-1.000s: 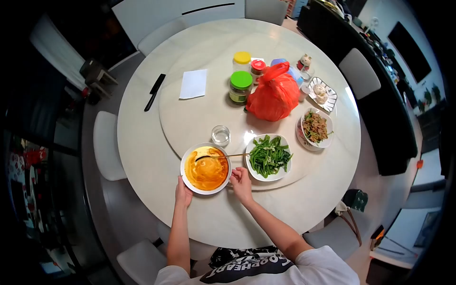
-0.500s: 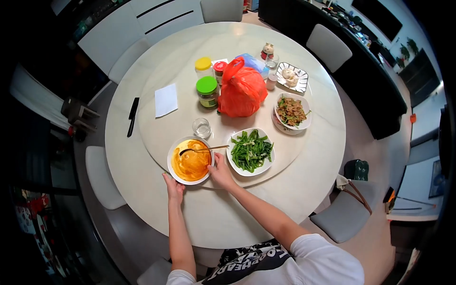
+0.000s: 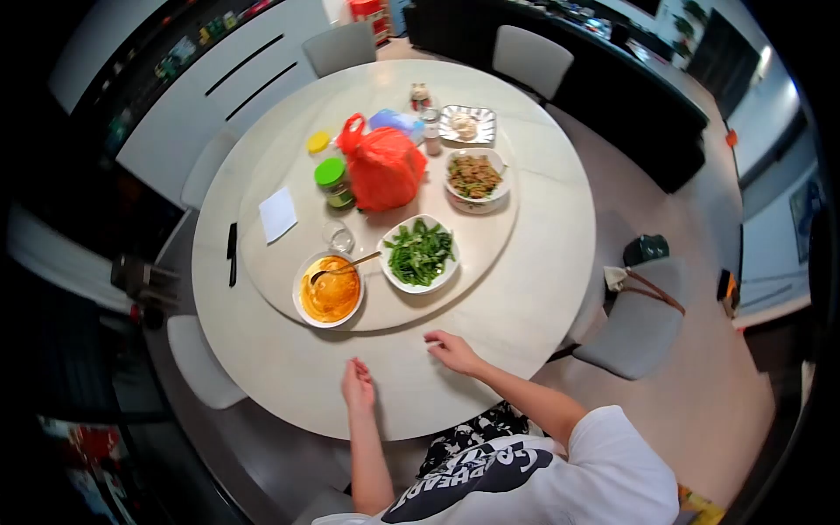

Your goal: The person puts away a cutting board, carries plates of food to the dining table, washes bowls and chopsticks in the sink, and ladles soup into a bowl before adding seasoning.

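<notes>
A white bowl [image 3: 298, 302] of orange-yellow food, with a spoon [image 3: 357, 262] leaning on its rim, rests at the near left of the raised round centre board [image 3: 394, 319]. My left hand [image 3: 358, 385] is over the near side of the table, below that bowl and apart from it, fingers loosely bent and nothing in them. To its right, my right hand [image 3: 453, 352] hovers with fingers loosely stretched, also without anything in it. Nearest to the right hand is a white square dish of green vegetables [image 3: 419, 254], which it does not touch.
On the board also stand a drinking glass [image 3: 338, 236], a green-lidded jar [image 3: 332, 182], a red plastic bag [image 3: 385, 171], a bowl of meat and vegetables [image 3: 475, 178], and a striped dish [image 3: 467, 125]. A black knife [image 3: 232, 254] lies left of white paper [image 3: 278, 215]. Grey chairs [image 3: 634, 328] surround the table.
Both hands have let go of the bowl of orange-yellow food and drawn back toward my body. The bowl now sits on the board. The camera view has shifted and turned.
</notes>
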A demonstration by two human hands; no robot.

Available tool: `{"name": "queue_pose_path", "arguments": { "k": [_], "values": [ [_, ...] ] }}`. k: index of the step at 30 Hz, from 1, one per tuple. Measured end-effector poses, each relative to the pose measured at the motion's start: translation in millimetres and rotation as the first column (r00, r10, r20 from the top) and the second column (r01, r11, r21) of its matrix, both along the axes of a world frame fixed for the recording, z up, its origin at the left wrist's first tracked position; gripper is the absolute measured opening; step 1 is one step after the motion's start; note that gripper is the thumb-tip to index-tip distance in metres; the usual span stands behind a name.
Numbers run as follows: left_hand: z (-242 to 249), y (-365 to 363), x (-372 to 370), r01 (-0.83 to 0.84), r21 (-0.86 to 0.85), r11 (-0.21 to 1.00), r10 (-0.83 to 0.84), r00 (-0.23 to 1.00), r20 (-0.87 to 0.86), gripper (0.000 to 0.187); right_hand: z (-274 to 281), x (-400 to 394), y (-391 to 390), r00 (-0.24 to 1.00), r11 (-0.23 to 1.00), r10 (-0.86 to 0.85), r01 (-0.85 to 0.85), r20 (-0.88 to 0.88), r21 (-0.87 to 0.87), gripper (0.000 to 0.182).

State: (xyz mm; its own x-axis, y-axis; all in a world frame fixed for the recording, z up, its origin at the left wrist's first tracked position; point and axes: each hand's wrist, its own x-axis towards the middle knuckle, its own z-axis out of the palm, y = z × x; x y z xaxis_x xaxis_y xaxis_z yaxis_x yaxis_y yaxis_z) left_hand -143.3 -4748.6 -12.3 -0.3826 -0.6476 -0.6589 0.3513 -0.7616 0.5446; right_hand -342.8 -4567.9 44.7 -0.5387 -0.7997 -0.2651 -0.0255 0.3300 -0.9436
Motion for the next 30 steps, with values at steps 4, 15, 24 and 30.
{"name": "queue_pose_path", "arguments": {
  "k": [4,15,24,30],
  "values": [
    [31.9,113.0,-49.1,0.477,0.043,0.878,-0.477,0.879,0.008,0.018,2.5,12.5,107.6,0.945,0.964,-0.265,0.259,0.19,0.054,0.031],
    [124.9,406.9,-184.6,0.977,-0.192,0.089,-0.991,0.106,0.078,0.022,65.0,10.4,381.8,0.731,0.682,-0.676,0.67,0.098,-0.292,0.019],
    [142.2,751.4,-244.2,0.904,-0.198,-0.379,-0.916,-0.397,-0.063,0.021,123.6,10.7,727.0,0.4,0.53,-0.798,0.821,-0.451,-0.21,0.013],
    [157.1,934.9,-279.9,0.706,-0.249,-0.663,-0.716,-0.695,-0.062,0.019,119.2,26.1,873.6,0.019,0.079,-0.986,0.927,-0.164,-0.366,0.007]
  ]
}}
